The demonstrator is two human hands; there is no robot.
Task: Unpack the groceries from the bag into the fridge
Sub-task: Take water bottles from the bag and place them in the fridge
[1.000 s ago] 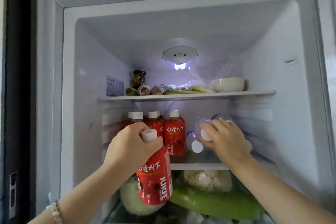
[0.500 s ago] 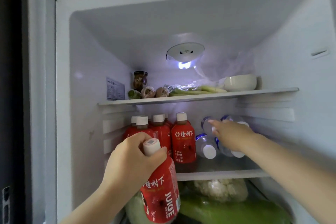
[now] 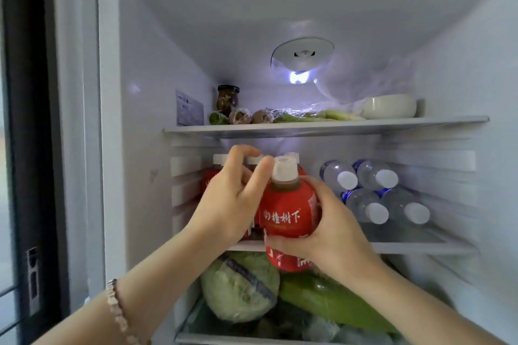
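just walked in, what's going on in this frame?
A person is loading an open fridge. The right hand grips a red juice bottle around its body, at the front edge of the middle shelf, not yet set down. The left hand sits against the bottle's left side, thumb by the cap; whether it grips is unclear. More juice bottles stand behind on the left; water bottles lie stacked on the right.

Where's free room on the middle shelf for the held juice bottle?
Bare strip of middle shelf in front of the stacked water bottles, out to the right wall. Left half is crowded with upright juice bottles behind the held juice bottle. Below, cabbage and a green vegetable fill the space.
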